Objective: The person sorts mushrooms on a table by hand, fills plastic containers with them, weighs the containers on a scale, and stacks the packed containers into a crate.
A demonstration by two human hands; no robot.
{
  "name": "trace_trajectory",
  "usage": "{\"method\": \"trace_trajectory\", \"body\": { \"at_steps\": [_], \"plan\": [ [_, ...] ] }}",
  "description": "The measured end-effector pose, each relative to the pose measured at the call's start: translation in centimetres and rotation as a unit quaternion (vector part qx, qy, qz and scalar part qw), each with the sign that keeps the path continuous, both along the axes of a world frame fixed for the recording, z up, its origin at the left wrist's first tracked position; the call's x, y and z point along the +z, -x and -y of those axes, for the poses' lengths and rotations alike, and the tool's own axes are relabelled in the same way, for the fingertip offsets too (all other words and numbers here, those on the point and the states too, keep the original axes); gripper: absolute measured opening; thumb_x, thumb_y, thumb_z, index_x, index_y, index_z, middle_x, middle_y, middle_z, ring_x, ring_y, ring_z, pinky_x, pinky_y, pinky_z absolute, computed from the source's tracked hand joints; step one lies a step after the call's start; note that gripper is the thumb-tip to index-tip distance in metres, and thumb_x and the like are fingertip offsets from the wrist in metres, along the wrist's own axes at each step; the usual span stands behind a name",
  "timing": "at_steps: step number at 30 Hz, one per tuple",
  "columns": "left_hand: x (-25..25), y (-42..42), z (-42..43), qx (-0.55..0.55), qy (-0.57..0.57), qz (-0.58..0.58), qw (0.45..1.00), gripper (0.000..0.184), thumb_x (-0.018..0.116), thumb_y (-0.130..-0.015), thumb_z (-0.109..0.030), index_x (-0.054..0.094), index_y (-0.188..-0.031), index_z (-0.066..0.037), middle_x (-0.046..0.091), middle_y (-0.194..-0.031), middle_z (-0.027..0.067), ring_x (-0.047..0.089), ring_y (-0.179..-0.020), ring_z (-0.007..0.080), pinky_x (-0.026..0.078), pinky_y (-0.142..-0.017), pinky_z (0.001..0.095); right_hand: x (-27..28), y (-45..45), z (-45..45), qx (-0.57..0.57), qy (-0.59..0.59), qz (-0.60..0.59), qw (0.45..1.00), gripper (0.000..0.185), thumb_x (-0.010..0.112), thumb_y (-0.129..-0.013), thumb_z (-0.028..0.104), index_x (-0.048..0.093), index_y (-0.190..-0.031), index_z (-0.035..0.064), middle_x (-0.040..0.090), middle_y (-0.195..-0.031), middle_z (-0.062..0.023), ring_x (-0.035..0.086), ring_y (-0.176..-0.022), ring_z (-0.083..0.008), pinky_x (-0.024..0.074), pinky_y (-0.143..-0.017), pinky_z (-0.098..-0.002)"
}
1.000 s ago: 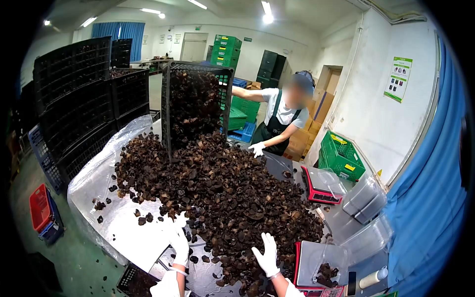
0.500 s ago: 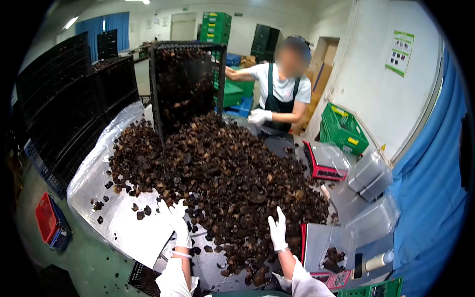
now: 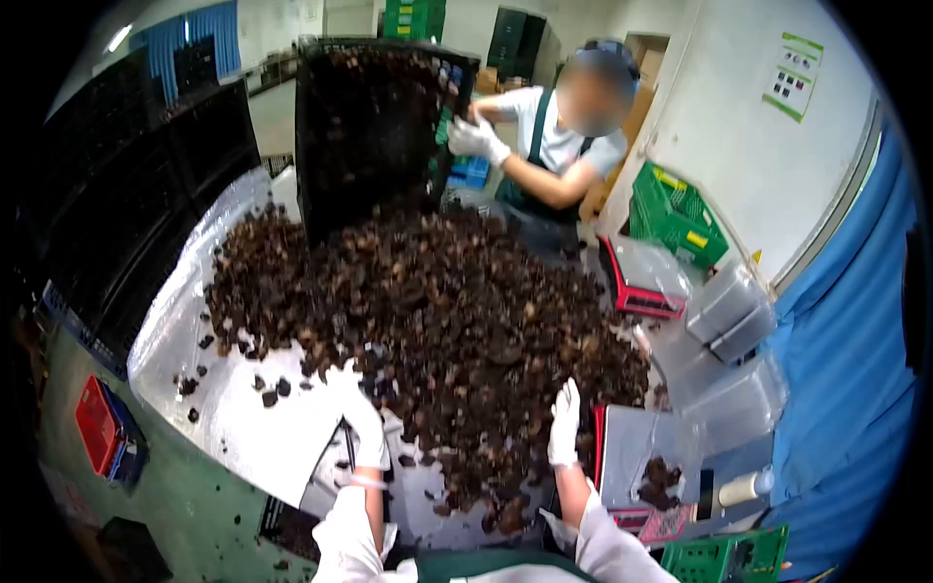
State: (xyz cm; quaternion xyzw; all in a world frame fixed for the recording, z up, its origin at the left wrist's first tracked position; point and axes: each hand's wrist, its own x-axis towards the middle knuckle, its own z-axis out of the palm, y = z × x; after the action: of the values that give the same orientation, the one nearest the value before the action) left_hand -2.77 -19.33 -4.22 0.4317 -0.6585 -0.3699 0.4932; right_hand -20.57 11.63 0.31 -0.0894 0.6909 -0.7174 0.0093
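A wide heap of dark brown, fungus-like pieces (image 3: 466, 311) covers the middle of the metal table (image 3: 428, 505). At the heap's near left edge is my left hand (image 3: 360, 418), white-gloved, its fingers spread and nothing seen in it. My right hand (image 3: 565, 428), also gloved, stands upright against the heap's right side, its fingers extended. Across the table a co-worker (image 3: 564, 146) has both hands at a tilted black crate (image 3: 374, 136), whose open side faces the heap. Dark pieces cling inside the crate.
Two red-edged scales (image 3: 651, 277) (image 3: 637, 457) and clear plastic boxes (image 3: 734, 311) line the right side. Green crates stand at right (image 3: 675, 214) and lower right (image 3: 724, 556). Stacked black crates (image 3: 126, 194) rise at left; a red basket (image 3: 99, 428) is on the floor.
The co-worker's gloved hand has risen from the table side to the crate, which has tilted further. My right hand has moved right and turned edge-on; my left has shifted slightly right.
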Motion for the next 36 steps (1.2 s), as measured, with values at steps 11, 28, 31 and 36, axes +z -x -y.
{"method": "trace_trajectory", "body": {
  "at_steps": [11,28,31,36],
  "plan": [
    [2.2,0.5,-2.4,-0.013,-0.014,-0.041,0.999,0.047,0.031,-0.104,-0.018,0.030,-0.145,0.003,0.030,-0.151,0.0183,0.028,-0.140,0.0290,0.018,-0.116,0.0371,1.2,-1.0,-1.2,-0.005,0.106,0.124,0.987,0.049,0.046,-0.100,0.035,0.037,-0.144,0.0162,0.035,-0.149,-0.0120,0.039,-0.133,-0.0281,0.0374,-0.104,-0.0432],
    [0.8,0.7,-5.8,-0.019,-0.091,-0.104,0.990,0.049,0.036,-0.103,-0.021,0.027,-0.146,0.001,0.028,-0.153,0.0158,0.022,-0.143,0.0265,0.014,-0.117,0.0361,-4.3,-0.1,-4.0,-0.159,0.222,0.205,0.940,0.075,0.042,-0.091,0.066,0.032,-0.148,0.0200,0.028,-0.153,-0.0038,0.028,-0.138,-0.0237,0.0292,-0.110,-0.0399],
    [1.1,1.1,-5.9,0.003,-0.094,-0.146,0.985,0.048,0.036,-0.103,-0.020,0.028,-0.146,0.001,0.028,-0.153,0.0158,0.025,-0.142,0.0257,0.017,-0.116,0.0359,-4.4,-0.8,-4.1,-0.096,0.219,0.187,0.953,0.062,0.041,-0.095,0.056,0.034,-0.147,0.0229,0.026,-0.154,0.0014,0.021,-0.142,-0.0201,0.0164,-0.113,-0.0487],
    [1.7,0.8,-6.1,0.009,-0.084,-0.137,0.987,0.049,0.033,-0.104,-0.022,0.028,-0.145,0.004,0.029,-0.152,0.0173,0.027,-0.141,0.0271,0.018,-0.116,0.0369,-0.3,-2.7,-1.7,-0.110,0.144,0.048,0.982,0.049,0.036,-0.102,0.033,0.037,-0.145,0.0097,0.033,-0.152,-0.0034,0.024,-0.142,-0.0181,0.0128,-0.116,-0.0351]
  ]
}}
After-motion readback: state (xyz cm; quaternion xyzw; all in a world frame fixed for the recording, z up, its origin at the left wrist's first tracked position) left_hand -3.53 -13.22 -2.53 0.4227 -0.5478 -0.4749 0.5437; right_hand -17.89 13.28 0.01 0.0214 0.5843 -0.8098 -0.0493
